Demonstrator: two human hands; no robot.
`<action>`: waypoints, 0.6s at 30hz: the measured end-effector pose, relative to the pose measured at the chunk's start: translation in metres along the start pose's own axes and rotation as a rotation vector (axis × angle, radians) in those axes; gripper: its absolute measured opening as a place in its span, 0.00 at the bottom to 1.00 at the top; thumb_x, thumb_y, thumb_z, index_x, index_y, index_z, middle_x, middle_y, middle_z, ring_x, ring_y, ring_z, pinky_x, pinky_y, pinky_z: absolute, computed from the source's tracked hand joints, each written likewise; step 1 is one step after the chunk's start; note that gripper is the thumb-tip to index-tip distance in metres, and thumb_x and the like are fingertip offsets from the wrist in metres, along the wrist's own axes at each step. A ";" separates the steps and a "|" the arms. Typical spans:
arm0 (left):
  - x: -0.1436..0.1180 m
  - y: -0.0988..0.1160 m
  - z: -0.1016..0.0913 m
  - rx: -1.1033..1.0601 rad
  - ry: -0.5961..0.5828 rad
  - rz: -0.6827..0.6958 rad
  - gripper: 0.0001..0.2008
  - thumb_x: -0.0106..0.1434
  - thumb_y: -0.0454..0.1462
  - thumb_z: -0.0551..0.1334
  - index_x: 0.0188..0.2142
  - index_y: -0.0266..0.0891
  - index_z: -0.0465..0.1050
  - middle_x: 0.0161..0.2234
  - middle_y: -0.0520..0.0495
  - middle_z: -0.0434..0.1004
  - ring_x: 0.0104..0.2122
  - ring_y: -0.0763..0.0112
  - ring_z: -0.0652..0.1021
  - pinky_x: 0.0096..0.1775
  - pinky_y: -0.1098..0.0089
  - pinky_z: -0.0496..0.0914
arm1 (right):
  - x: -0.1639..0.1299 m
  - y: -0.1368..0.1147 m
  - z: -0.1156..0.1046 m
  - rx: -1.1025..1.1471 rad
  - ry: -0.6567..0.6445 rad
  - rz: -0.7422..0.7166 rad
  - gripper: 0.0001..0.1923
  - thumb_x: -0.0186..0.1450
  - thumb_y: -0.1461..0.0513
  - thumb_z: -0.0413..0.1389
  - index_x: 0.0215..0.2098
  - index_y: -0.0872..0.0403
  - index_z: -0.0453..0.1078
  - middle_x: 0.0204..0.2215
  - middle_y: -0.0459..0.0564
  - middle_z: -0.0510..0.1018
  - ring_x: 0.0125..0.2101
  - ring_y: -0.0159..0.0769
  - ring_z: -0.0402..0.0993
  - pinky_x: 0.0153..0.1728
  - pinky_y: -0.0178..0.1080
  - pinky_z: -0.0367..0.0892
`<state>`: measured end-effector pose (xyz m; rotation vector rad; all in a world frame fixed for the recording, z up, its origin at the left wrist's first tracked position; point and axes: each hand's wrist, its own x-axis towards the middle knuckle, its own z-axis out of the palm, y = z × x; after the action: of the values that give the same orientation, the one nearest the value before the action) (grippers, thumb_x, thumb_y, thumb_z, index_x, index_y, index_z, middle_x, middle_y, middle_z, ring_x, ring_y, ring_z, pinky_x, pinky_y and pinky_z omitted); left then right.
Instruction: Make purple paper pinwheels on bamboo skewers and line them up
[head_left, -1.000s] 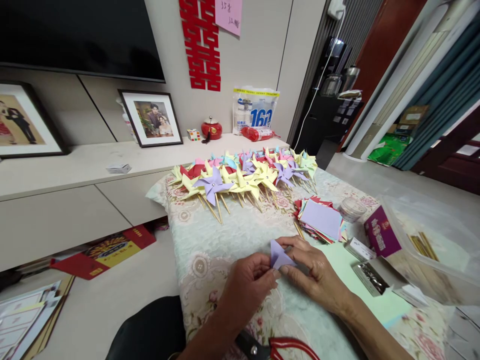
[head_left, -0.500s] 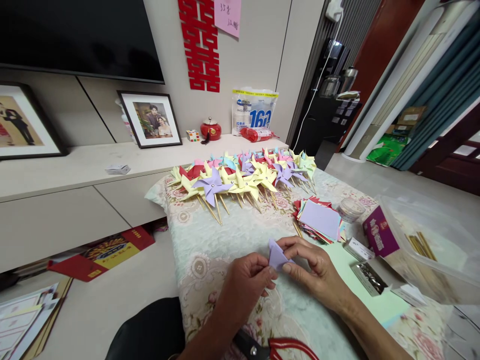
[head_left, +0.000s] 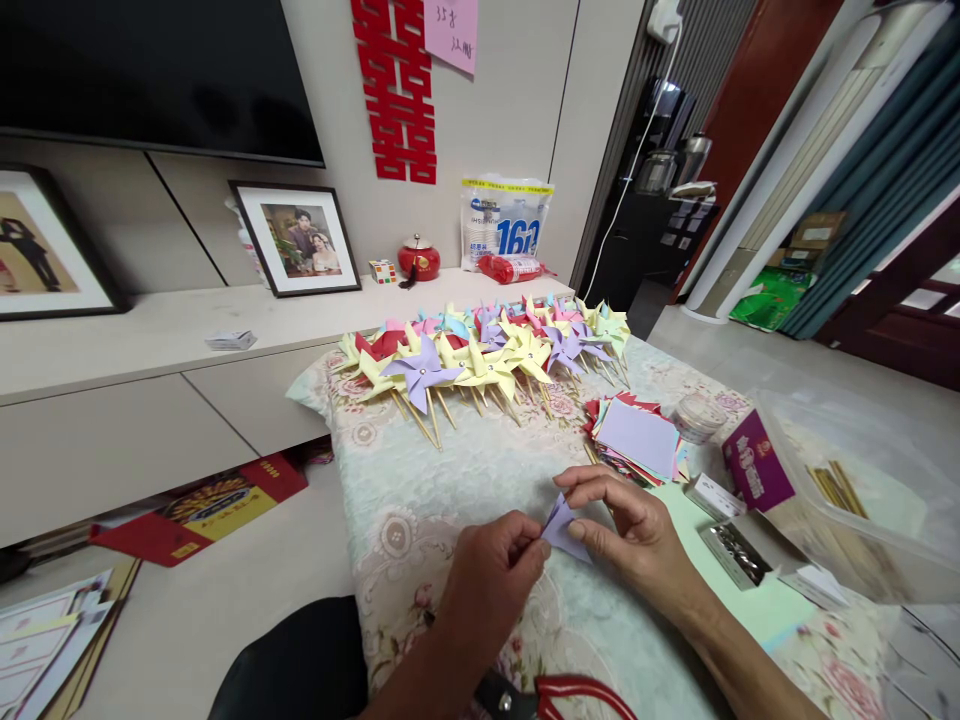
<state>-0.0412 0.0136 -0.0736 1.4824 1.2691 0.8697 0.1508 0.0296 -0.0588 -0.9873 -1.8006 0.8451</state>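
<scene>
A small folded piece of purple paper [head_left: 568, 536] is held above the flowered tablecloth. My left hand [head_left: 501, 560] is closed, pinching the paper's left edge between thumb and forefinger. My right hand [head_left: 637, 530] curves around the other side, its thumb on the lower face and its fingertips at the top edge. Below my hands lie pliers with red handles [head_left: 581, 690], partly hidden by my left forearm. To the right of my right hand sits a stack of cut paper sheets [head_left: 639, 436], purple on top. Finished paper pinwheels [head_left: 491, 365] on sticks cover the far end of the table.
At the right are a small open box of metal fasteners [head_left: 736, 552], a round clear tub [head_left: 699, 418] and a large clear plastic bin [head_left: 892, 510] with sticks. A low white cabinet [head_left: 97, 345] runs behind the table. Black seat [head_left: 292, 665] at lower left.
The purple paper has turned and shifted slightly right and down, now showing a folded edge at the top. My left hand has rotated, its fingers curling in more.
</scene>
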 end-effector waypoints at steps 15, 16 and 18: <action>-0.001 0.001 0.002 0.036 0.031 0.088 0.08 0.59 0.37 0.60 0.24 0.40 0.74 0.18 0.54 0.66 0.21 0.73 0.65 0.24 0.73 0.57 | 0.003 -0.011 0.004 -0.063 -0.151 0.153 0.13 0.65 0.53 0.61 0.30 0.53 0.75 0.29 0.47 0.78 0.31 0.36 0.73 0.35 0.36 0.66; -0.001 0.001 0.003 0.018 0.034 0.086 0.08 0.58 0.36 0.60 0.24 0.40 0.73 0.18 0.54 0.66 0.20 0.73 0.64 0.24 0.73 0.57 | 0.003 -0.011 0.005 -0.054 -0.148 0.164 0.13 0.65 0.53 0.61 0.29 0.53 0.75 0.28 0.46 0.78 0.30 0.35 0.73 0.34 0.36 0.66; -0.001 0.001 0.003 -0.025 0.054 0.076 0.07 0.57 0.36 0.62 0.23 0.40 0.73 0.18 0.55 0.66 0.20 0.74 0.65 0.24 0.73 0.57 | 0.003 -0.011 0.006 -0.024 -0.130 0.183 0.13 0.65 0.53 0.61 0.28 0.53 0.75 0.27 0.45 0.78 0.30 0.34 0.73 0.34 0.35 0.65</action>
<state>-0.0380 0.0124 -0.0739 1.5048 1.2439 0.9784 0.1417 0.0263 -0.0506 -1.1485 -1.8533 1.0225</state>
